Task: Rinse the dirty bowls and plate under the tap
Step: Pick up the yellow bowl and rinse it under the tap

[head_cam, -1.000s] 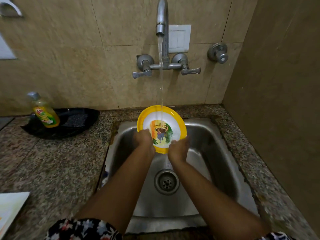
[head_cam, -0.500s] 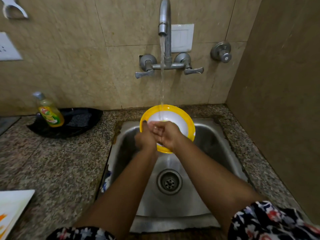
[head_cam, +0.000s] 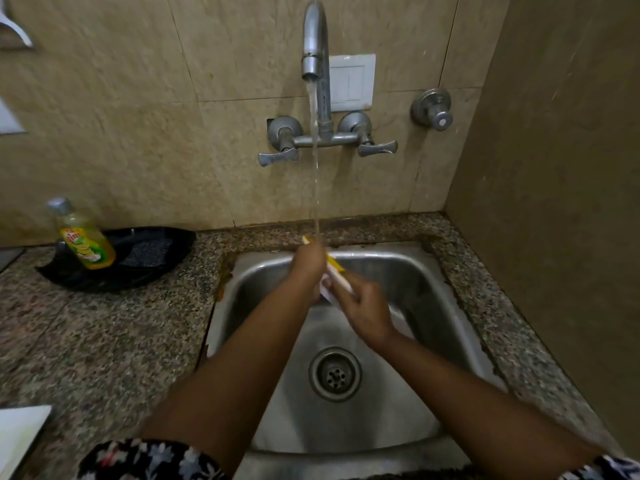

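Observation:
A yellow-rimmed white plate (head_cam: 335,268) is held edge-on over the steel sink (head_cam: 408,282), so only its thin rim shows. My left hand (head_cam: 309,268) grips its far upper side and my right hand (head_cam: 363,310) holds its near lower side. Water runs in a thin stream from the wall tap (head_cam: 316,46) and falls onto the top of the plate by my left hand. Most of the plate's face is hidden by my hands. No bowls show in the view.
A yellow dish-soap bottle (head_cam: 85,239) stands in a black tray (head_cam: 149,254) on the granite counter (head_cam: 104,334) at the left. A white board's corner (head_cam: 17,434) lies at the lower left. A wall (head_cam: 554,168) closes the right side. The drain (head_cam: 335,374) sits mid-sink.
The plate has turned from facing me to edge-on. My right hand came off its face and moved down to the near rim. The camera view shifted slightly downward.

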